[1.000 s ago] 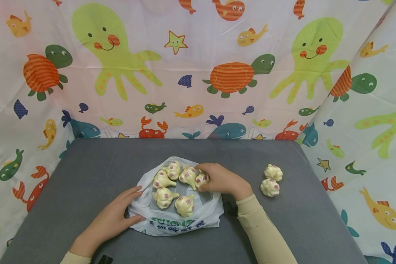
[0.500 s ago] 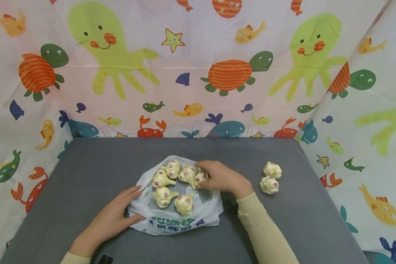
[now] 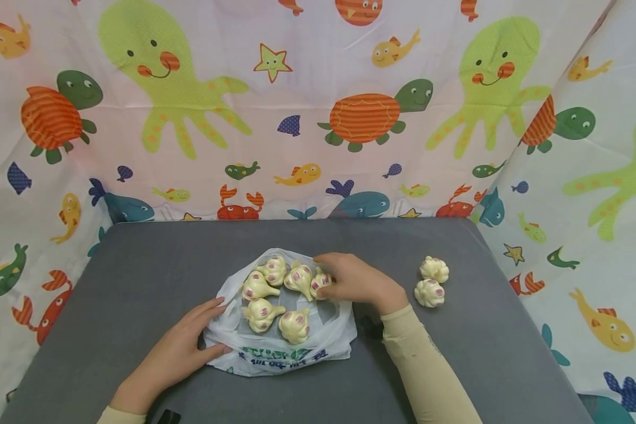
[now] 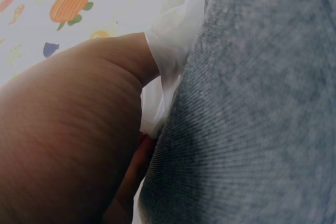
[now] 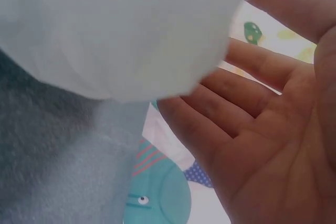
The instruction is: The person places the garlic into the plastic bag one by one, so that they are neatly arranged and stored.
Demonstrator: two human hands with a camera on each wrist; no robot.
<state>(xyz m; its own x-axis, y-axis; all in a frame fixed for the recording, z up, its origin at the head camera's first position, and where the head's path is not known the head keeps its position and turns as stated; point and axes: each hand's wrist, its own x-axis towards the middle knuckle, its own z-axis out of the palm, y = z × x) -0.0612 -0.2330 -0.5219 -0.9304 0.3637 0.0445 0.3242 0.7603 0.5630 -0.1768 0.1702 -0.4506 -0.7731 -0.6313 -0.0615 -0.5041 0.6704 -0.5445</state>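
A white plastic bag (image 3: 291, 353) with green and blue print lies on the grey table, its mouth spread wide. Inside it sit several garlic bulbs (image 3: 261, 314) with purple marks. My left hand (image 3: 177, 353) rests at the bag's left edge, fingers and thumb spread apart; in the left wrist view the plastic covers the thumb's tip. Over the bag's right rim reaches my right hand (image 3: 357, 280), its fingers and thumb beside the rightmost garlic bulb (image 3: 320, 284). The right wrist view shows those fingers extended, with the bag's side (image 5: 131, 40) hiding their tips and the bulb.
Two more garlic bulbs (image 3: 432, 281) touch each other on the table (image 3: 403, 241), right of the bag. A small black object (image 3: 168, 417) shows at the front edge. Behind and at both sides hangs a sea-animal print curtain (image 3: 297, 141).
My right thumb and fingers have eased back from the rightmost garlic bulb, so more of it shows. The left hand stays at the bag. The head view has shifted slightly.
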